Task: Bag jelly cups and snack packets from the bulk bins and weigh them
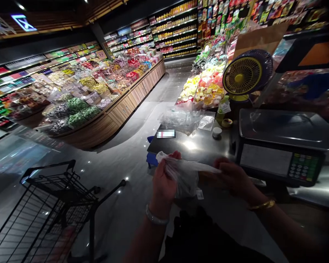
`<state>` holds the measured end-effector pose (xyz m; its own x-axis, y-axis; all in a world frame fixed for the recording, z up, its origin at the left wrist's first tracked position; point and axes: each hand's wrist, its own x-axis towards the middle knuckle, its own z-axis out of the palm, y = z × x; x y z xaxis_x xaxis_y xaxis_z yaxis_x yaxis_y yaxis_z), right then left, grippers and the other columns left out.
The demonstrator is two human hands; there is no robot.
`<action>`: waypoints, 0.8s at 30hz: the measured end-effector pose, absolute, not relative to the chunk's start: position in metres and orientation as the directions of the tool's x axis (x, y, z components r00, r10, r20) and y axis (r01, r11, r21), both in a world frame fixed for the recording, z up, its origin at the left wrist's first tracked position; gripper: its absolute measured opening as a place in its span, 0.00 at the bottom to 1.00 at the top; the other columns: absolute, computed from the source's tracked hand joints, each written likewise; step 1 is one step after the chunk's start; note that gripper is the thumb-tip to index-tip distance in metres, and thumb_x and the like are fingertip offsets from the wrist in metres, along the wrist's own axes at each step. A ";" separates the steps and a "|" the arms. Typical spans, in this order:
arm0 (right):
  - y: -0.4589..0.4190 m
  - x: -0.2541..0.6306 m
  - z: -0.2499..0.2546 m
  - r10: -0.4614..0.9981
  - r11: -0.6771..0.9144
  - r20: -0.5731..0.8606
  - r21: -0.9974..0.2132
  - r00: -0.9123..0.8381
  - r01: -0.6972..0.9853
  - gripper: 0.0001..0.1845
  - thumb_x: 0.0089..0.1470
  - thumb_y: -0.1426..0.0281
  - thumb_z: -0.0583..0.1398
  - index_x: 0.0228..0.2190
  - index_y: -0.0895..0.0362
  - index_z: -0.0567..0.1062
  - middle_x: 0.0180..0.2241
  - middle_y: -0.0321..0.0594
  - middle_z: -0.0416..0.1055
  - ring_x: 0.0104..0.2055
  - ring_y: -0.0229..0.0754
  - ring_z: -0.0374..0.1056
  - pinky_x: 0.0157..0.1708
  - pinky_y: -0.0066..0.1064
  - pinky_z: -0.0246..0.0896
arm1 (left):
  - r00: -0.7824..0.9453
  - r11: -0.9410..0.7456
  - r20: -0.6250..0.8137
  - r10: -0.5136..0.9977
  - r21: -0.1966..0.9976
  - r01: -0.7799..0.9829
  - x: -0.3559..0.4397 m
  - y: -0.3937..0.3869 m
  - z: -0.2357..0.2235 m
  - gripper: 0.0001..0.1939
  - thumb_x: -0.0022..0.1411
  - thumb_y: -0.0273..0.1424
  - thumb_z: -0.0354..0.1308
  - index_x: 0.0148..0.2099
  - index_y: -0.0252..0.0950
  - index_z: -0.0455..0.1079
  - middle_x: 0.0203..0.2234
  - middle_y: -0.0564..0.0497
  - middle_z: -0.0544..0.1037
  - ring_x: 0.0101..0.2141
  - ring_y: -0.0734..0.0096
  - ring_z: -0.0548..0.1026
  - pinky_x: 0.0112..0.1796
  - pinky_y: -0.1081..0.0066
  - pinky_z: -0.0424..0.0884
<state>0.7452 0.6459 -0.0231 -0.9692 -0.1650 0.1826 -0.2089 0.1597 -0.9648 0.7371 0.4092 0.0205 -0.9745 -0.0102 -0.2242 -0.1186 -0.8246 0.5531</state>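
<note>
A thin, see-through plastic bag [185,179] hangs between my two hands over the near edge of the metal counter [208,148]. My left hand [166,179] is closed around the bunched top of the bag. Out to the right, my right hand [231,177] pinches a stretched corner of the same bag. A small white label [200,194] shows low on the bag's right side. What lies inside the bag is too dim to make out. Close by my right hand stands a weighing scale [282,146] with a keypad.
Loose plastic bags [179,118], a white jar [216,132], a tape roll [227,123] and a bottle [223,109] rest on the counter. A fan [245,75] stands behind them. Left of me is a black shopping cart [52,204], with part of a person's hand at it. Produce displays [137,95] line the aisle.
</note>
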 end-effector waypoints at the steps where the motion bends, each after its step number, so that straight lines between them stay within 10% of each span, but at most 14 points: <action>1: 0.648 0.742 -0.020 -0.137 0.099 0.158 -0.980 -0.978 -0.172 0.21 0.53 0.56 0.64 0.19 0.56 0.68 0.39 0.44 0.69 0.35 0.42 0.65 0.32 0.32 0.63 | -0.973 -0.820 -0.229 -0.005 0.558 -0.127 0.734 0.410 0.021 0.14 0.68 0.34 0.54 0.43 0.31 0.78 0.45 0.42 0.82 0.52 0.59 0.77 0.60 0.57 0.66; 9: 0.650 0.711 -0.008 -0.375 -0.156 -0.031 -0.983 -0.926 0.096 0.17 0.52 0.60 0.66 0.43 0.52 0.74 0.34 0.37 0.72 0.34 0.40 0.68 0.34 0.31 0.65 | -0.963 -0.811 -0.270 -0.023 0.568 -0.140 0.715 0.412 0.026 0.11 0.66 0.33 0.55 0.42 0.34 0.77 0.44 0.44 0.82 0.52 0.61 0.76 0.58 0.59 0.67; 13: 0.644 0.697 -0.011 -0.464 0.003 0.020 -1.000 -0.886 -0.024 0.14 0.54 0.58 0.64 0.28 0.57 0.78 0.30 0.38 0.71 0.32 0.40 0.66 0.32 0.31 0.62 | -0.961 -0.808 -0.276 0.021 0.561 -0.179 0.709 0.413 0.031 0.09 0.63 0.30 0.57 0.29 0.36 0.69 0.18 0.57 0.70 0.23 0.78 0.72 0.38 0.70 0.74; 17: 0.620 0.689 -0.013 -0.251 0.021 0.075 -0.996 -0.965 -0.083 0.17 0.54 0.57 0.64 0.22 0.56 0.74 0.26 0.36 0.68 0.30 0.39 0.63 0.29 0.30 0.60 | -0.963 -0.477 -0.262 0.063 0.840 -0.260 0.704 0.411 0.035 0.11 0.62 0.34 0.58 0.29 0.35 0.65 0.16 0.62 0.54 0.17 0.81 0.53 0.21 0.77 0.56; 24: 0.550 0.687 -0.003 -0.178 0.070 0.048 -0.996 -0.983 -0.061 0.11 0.54 0.59 0.63 0.29 0.54 0.78 0.25 0.35 0.74 0.29 0.41 0.69 0.31 0.32 0.64 | -0.860 0.080 -0.264 0.437 0.964 -0.255 0.695 0.373 0.035 0.10 0.59 0.33 0.61 0.43 0.37 0.72 0.30 0.53 0.71 0.31 0.71 0.68 0.33 0.72 0.64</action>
